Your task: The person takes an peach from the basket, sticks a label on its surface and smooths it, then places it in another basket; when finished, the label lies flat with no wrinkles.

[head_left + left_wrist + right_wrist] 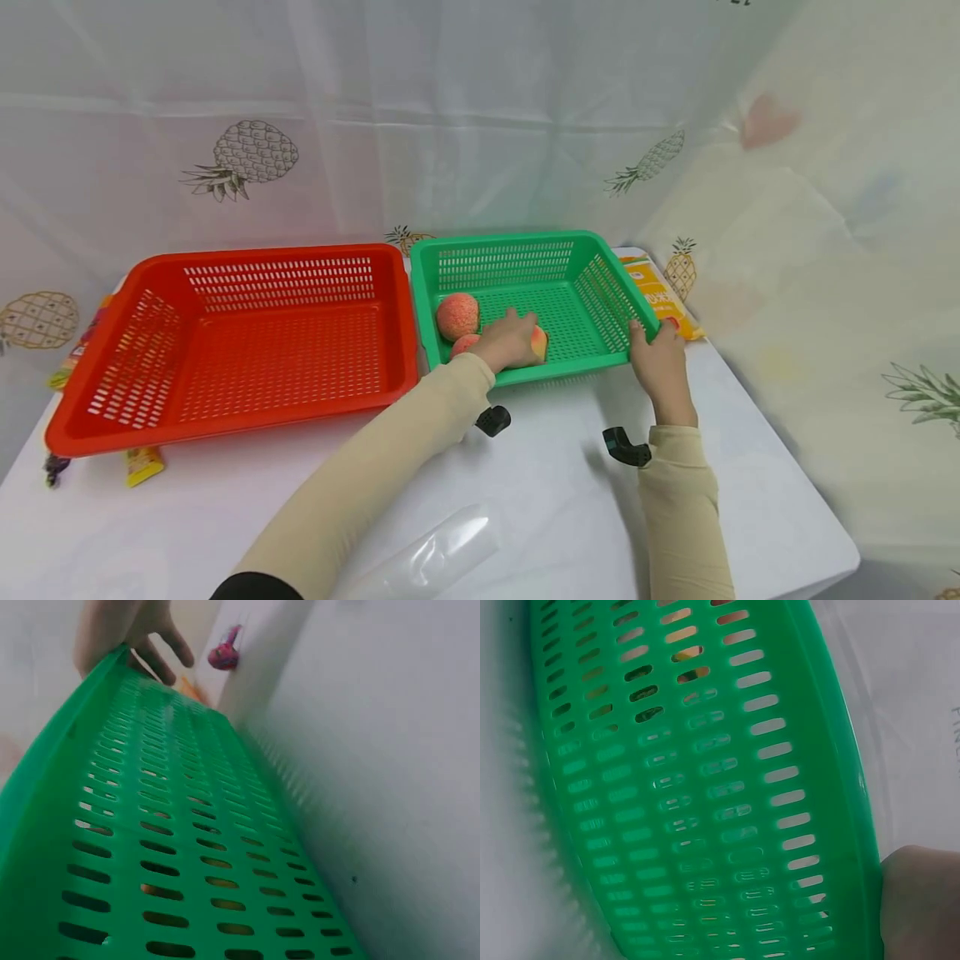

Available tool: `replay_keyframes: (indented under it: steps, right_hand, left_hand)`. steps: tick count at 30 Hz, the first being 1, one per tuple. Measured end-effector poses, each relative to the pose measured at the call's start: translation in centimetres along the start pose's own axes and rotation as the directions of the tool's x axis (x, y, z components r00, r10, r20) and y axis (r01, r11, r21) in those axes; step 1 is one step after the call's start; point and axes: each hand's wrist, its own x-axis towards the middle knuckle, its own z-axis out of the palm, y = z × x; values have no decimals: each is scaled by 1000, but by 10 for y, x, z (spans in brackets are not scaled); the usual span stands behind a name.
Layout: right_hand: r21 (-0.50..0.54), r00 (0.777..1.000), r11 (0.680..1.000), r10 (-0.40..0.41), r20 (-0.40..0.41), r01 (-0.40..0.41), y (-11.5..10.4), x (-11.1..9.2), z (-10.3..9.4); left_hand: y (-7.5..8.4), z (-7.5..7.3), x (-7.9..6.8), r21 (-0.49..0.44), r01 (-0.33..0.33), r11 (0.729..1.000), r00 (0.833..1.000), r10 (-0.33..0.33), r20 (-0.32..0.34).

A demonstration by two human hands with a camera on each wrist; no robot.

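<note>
In the head view a green plastic basket [600,348] holds a round red peach [457,317]. A second peach [464,343] lies partly hidden by my left hand [510,340], which reaches over the front rim. Its fingers curl over a yellow-red peach [539,342], mostly covered by the hand. My right hand [660,367] grips the basket's rim at the front right corner. The left wrist view shows the right hand's fingers [154,660] hanging outside the rim. Slotted green wall [810,750] fills most of the right wrist view.
A larger red basket [285,358] stands left of the green one. A yellow packet [660,296] lies at right, with a small yellow sachet [142,465] under the red basket's front. Clear plastic [442,550] lies on the white table [562,500] near the front.
</note>
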Motion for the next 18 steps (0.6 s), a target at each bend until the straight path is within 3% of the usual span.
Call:
replay_keyframes:
  steps: [13,18]
  right_hand:
    - [14,1000,1000,-11,-7,11,0,0,4]
    - [-39,1000,999,4,0,-4,4,0,2]
  left_hand:
    - [-2,0,-4,55,15,998,1000,-14,-15]
    - [-4,-20,-21,-30,-36,999,997,34,-70]
